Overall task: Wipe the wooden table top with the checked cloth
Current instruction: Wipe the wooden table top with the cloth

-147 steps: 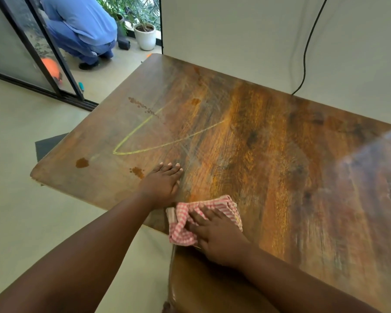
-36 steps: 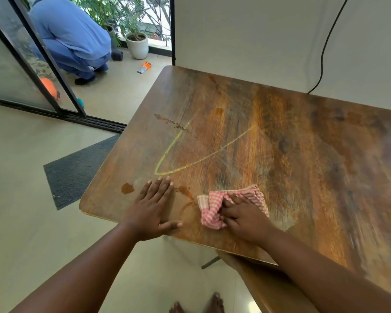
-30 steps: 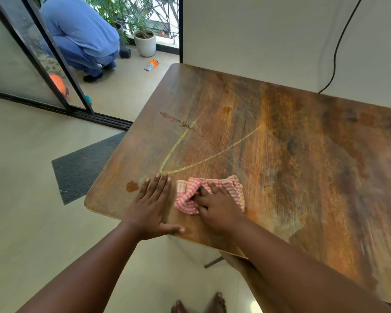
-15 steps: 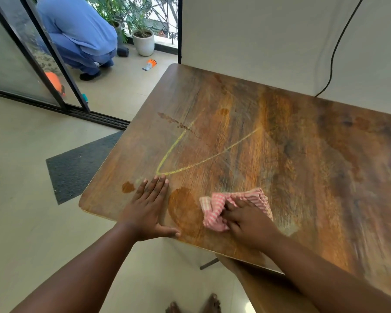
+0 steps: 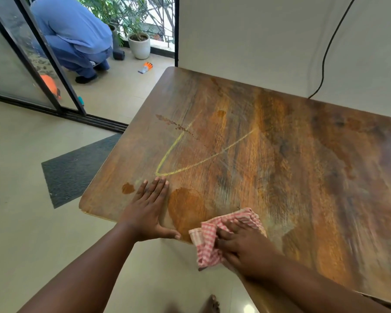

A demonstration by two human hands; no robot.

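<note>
The wooden table top (image 5: 280,159) fills the right of the view. It carries a yellow V-shaped line (image 5: 167,161), brown spots (image 5: 128,188) and a wet smear (image 5: 185,206) near its front edge. The red-and-white checked cloth (image 5: 209,238) lies bunched at the table's near edge, partly hanging over it. My right hand (image 5: 242,247) presses down on the cloth with fingers spread over it. My left hand (image 5: 148,208) rests flat on the table to the left of the smear, fingers straight and thumb out.
A person in blue (image 5: 75,35) crouches beyond the sliding glass door (image 5: 32,71), near a white plant pot (image 5: 141,45) and an orange glove (image 5: 146,67). A dark mat (image 5: 77,168) lies on the floor left of the table. A black cable (image 5: 325,48) hangs down the wall.
My right hand has dragged the cloth back toward the near edge, so part of it now hangs over. A wet smear shows where it passed. My left hand stays put.
</note>
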